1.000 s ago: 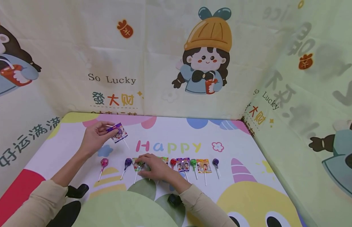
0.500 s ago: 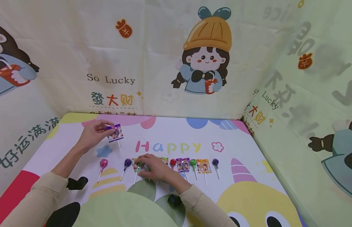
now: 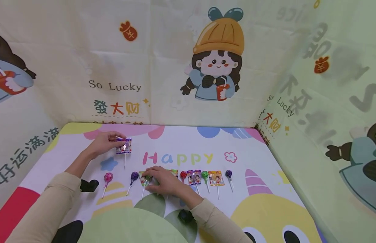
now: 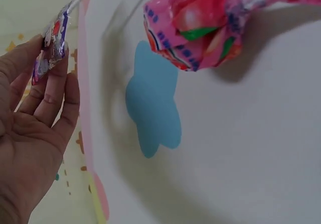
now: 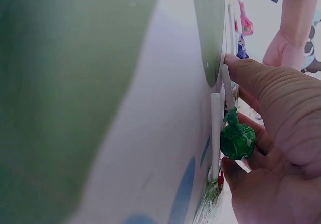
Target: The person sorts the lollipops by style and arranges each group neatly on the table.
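My left hand [image 3: 104, 145] pinches a lollipop [image 3: 127, 147] in a flat purple wrapper by its top edge, its white stick pointing toward me. In the left wrist view thumb and fingertips grip that wrapper [image 4: 56, 35]. Farther right, my right hand [image 3: 168, 184] reaches over the lollipop row, index finger and thumb on a lollipop [image 3: 143, 180] in a flat green wrapper. Below its palm, the right wrist view shows a round green lollipop [image 5: 236, 141]; the hand hides part of the row. A round pink lollipop [image 3: 108, 177] lies at the row's left end, beside a dark purple lollipop [image 3: 134, 176].
Rightward in the row lie a red lollipop [image 3: 183, 175], a purple-wrapped one [image 3: 194, 177], a green one [image 3: 205, 174], an orange-wrapped one [image 3: 216, 178] and a dark purple one [image 3: 228, 173]. They rest on a printed table mat [image 3: 181, 141], with printed cloth [image 3: 163, 67] behind.
My left hand has lowered the purple-wrapped lollipop slightly and turned it so its stick points straight toward me. The right hand stays at the row.
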Demonstrator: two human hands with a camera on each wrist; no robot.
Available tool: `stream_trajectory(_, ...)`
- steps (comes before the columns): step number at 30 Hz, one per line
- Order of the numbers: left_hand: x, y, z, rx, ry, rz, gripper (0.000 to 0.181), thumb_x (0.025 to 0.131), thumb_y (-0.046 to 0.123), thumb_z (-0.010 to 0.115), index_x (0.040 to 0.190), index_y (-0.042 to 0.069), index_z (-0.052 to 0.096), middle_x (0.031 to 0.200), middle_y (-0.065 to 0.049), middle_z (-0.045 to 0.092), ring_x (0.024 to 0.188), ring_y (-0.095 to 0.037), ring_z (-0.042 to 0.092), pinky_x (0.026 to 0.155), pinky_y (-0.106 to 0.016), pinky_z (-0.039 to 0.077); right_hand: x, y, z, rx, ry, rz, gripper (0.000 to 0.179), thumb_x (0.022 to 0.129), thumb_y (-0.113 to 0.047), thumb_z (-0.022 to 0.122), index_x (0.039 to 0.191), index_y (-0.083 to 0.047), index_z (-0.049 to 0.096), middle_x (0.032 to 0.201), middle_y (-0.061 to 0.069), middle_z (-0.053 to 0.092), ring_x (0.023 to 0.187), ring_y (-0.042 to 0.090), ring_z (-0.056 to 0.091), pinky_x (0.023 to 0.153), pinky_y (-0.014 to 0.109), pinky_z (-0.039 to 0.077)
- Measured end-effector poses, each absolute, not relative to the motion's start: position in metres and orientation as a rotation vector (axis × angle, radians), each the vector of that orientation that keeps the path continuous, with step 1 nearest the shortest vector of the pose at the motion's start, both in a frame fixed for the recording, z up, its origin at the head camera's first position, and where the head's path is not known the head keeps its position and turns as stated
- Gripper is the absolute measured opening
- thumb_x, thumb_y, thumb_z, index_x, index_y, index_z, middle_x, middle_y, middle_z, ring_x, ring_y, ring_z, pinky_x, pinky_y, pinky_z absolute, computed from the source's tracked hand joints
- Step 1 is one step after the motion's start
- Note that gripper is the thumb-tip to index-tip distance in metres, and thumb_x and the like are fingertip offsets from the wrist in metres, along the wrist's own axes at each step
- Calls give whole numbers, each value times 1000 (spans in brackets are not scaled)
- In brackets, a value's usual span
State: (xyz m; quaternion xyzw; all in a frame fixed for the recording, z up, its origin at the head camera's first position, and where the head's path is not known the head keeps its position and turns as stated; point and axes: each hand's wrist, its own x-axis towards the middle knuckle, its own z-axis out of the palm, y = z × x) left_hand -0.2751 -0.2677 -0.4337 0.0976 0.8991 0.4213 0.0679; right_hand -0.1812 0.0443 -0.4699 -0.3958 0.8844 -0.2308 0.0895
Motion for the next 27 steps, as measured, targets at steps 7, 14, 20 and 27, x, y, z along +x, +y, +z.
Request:
stream_trajectory(7, -286, -270, -441, 321, 2660, 1219, 40, 96, 32, 73, 124, 3, 68, 110, -14, 71, 92, -25, 61, 78, -32, 50, -180, 44, -467, -1200, 2626, -684, 44, 99, -31, 68, 141, -20, 59, 148, 2, 55, 138, 17, 50, 113, 29, 41)
stream_trajectory(14, -293, -270, -448, 297, 2649, 1236, 38, 95, 28, 76, 123, 3, 68, 103, -15, 70, 84, -24, 63, 72, -26, 56, -180, 44, -466, -1223, 2634, -677, 44, 99, -31, 69, 141, -19, 60, 147, 3, 55, 137, 17, 50, 112, 29, 42)
stream_trajectory(20, -293, -267, -448, 265, 2754, 1134, 38, 91, 27, 79, 118, 3, 69, 88, -9, 65, 75, -23, 55, 61, -29, 48, -180, 45, -467, -1229, 2636, -689, 44, 99, -31, 69, 140, -19, 60, 146, 2, 56, 137, 17, 51, 112, 29, 42)
stream_trajectory(27, -289, -269, -448, 279, 2858, 983, 51, 88, 34, 82, 120, -3, 66, 101, -19, 68, 88, -31, 61, 75, -39, 55, -179, 45, -466, -1229, 2637, -684, 45, 100, -31, 68, 141, -19, 60, 147, 3, 56, 137, 17, 51, 112, 29, 43)
